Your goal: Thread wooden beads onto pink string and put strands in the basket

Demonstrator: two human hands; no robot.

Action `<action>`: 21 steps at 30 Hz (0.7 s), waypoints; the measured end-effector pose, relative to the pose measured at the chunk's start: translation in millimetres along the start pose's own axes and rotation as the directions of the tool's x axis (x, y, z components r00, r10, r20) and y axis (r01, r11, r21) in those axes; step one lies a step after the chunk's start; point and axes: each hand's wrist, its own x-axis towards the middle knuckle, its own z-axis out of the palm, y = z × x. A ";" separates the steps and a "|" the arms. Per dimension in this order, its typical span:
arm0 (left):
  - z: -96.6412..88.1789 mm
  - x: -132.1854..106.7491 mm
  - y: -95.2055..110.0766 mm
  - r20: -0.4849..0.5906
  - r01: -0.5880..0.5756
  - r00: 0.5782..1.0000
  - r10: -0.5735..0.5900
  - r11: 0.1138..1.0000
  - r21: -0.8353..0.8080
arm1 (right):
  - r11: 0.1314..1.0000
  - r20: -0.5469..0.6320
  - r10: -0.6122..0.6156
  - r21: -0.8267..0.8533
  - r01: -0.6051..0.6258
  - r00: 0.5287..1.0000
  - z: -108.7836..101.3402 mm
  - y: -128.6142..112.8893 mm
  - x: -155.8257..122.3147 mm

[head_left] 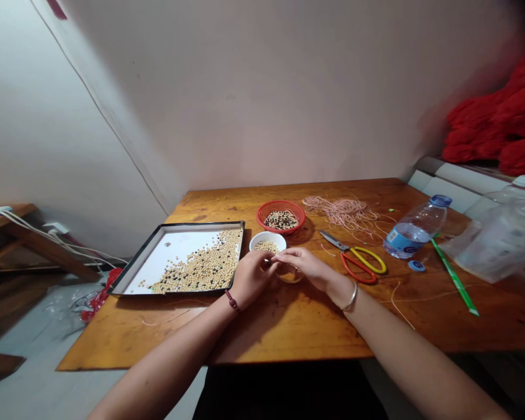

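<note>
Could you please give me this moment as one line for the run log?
left hand: above white bowl | right hand: touching left hand | nearby: round beads in tray, red basket, red-and-yellow scissors

Headcount time, lol: two hands, a left hand [251, 279] and a right hand [308, 269], with one bead bracelet [231, 300] on the left wrist and one silver bangle [351, 296] on the right. The wooden table [310, 326] has one black-rimmed tray [201, 224], one white bowl [265, 239], one red basket [262, 216], one pair of scissors [359, 262], one bundle of pink cord [341, 213], one water bottle [415, 227], one loose blue cap [416, 266] and one green stick [455, 277]. Off to the right: one clear plastic container [494, 233] and one heap of red yarn [499, 122]. The beads [205, 262]? Way too many to count, sorry!
</note>
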 end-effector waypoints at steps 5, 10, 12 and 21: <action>0.7 -1.3 -1.9 -0.022 -0.066 0.998 0.066 0.997 0.035 | 0.982 0.034 0.130 0.135 -0.133 0.991 2.7 -9.5 -6.8; -0.5 -3.1 0.8 0.004 -0.067 0.998 0.067 0.997 0.047 | 0.966 0.073 0.182 0.174 -0.192 0.981 0.7 -15.4 -9.6; -0.4 -3.1 1.1 -0.006 -0.077 0.997 0.078 0.996 0.051 | 0.964 0.071 0.185 0.181 -0.195 0.980 -0.5 -15.1 -9.4; -0.6 -4.5 2.0 -0.024 -0.024 0.999 0.024 1.000 0.017 | 0.936 0.138 0.169 0.289 -0.203 0.976 -6.4 -5.0 -3.1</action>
